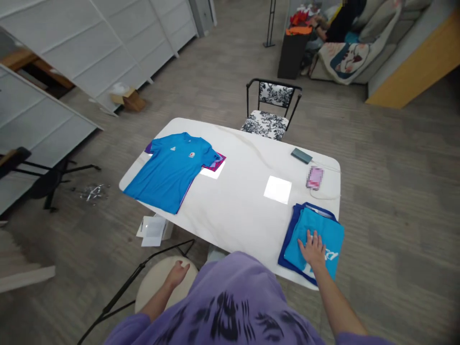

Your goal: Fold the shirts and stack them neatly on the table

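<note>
Table (233, 215) as clock, 12 at far edge. Right hand (313, 250) at 4 o'clock, palm down, fingers spread, resting on folded light-blue shirt (332, 235), white print partly covered; dark-blue cloth (286, 247) underneath. No pinch. Left hand (178, 274) at 7 o'clock above stool (148, 292), nothing seen in it, fingers partly curled; can't tell whether pressed together. Spread blue shirt (167, 167) at 10, untouched. Looks like pressing or smoothing: best done flat-palmed, light, working from middle outward so layers don't drag. Pile seems to reach past the table's 4 o'clock edge, so sideways push could slip it; left hand could steady the near side.
</note>
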Demonstrator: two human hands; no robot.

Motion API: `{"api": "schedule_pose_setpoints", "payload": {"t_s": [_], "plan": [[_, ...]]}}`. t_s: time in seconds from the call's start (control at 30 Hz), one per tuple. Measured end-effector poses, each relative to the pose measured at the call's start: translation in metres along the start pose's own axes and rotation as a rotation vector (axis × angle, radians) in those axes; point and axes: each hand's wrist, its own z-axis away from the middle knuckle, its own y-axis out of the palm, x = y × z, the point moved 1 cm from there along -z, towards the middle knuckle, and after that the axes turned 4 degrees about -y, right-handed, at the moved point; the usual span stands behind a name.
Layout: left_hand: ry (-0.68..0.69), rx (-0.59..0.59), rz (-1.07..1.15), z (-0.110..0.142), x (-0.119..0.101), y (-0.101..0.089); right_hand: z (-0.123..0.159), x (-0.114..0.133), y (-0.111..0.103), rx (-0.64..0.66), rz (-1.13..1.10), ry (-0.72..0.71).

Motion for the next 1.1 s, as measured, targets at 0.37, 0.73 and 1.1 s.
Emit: {"api": "schedule_pose_setpoints", "payload": {"t_s": [0.37, 0.73, 1.1], "plan": [[0.261, -0.126, 0.200, -0.288, 0.069, -0.165, -0.095, 0.401, 0.071, 0.090, 0.097, -0.100], [0.457, -0.025, -0.053, -0.438, 0.060, -0.245, -0.171, 0.595, 0.165, 0.327, -0.023, -0.015], [0.531, -0.027, 0.305, -0.463, 0.089, -0.274, -0.467, 0.709, 0.268, 0.079, -0.239, 0.123]]}}
